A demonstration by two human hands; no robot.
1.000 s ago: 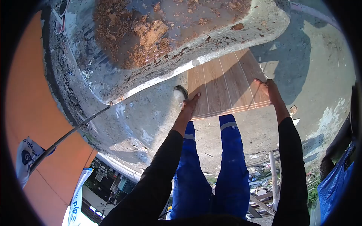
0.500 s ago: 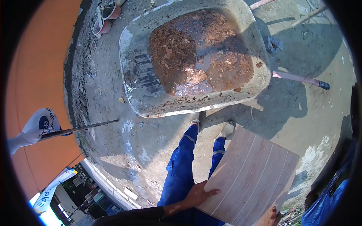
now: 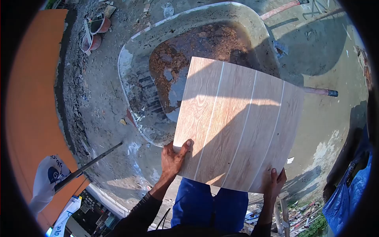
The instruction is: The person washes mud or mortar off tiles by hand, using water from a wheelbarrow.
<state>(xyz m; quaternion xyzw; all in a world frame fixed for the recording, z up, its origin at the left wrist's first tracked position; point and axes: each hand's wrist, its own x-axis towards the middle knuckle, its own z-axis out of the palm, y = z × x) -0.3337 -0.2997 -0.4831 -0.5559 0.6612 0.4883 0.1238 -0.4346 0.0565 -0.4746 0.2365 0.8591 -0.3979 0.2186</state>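
Note:
I hold a large square wood-look tile [image 3: 237,126] with pale plank lines, face up in front of me. My left hand [image 3: 172,158] grips its near left corner, thumb on top. My right hand [image 3: 275,182] grips its near right corner, fingers curled over the edge. The tile hangs over the near rim of a concrete-crusted wheelbarrow tub [image 3: 134,98] that holds brown rubble and murky water [image 3: 173,71]. My blue trouser legs [image 3: 209,205] show below the tile.
The wheelbarrow's red handle [image 3: 321,92] sticks out to the right over the grey concrete floor [image 3: 335,126]. An orange wall [image 3: 31,110] runs along the left, with a thin metal rod [image 3: 87,166] near it. Buckets [image 3: 94,31] stand at the far left, a blue tarp [image 3: 347,197] at right.
I have raised the tile from low at my right to level in front of me, above the wheelbarrow's edge. Both hands now hold its near corners.

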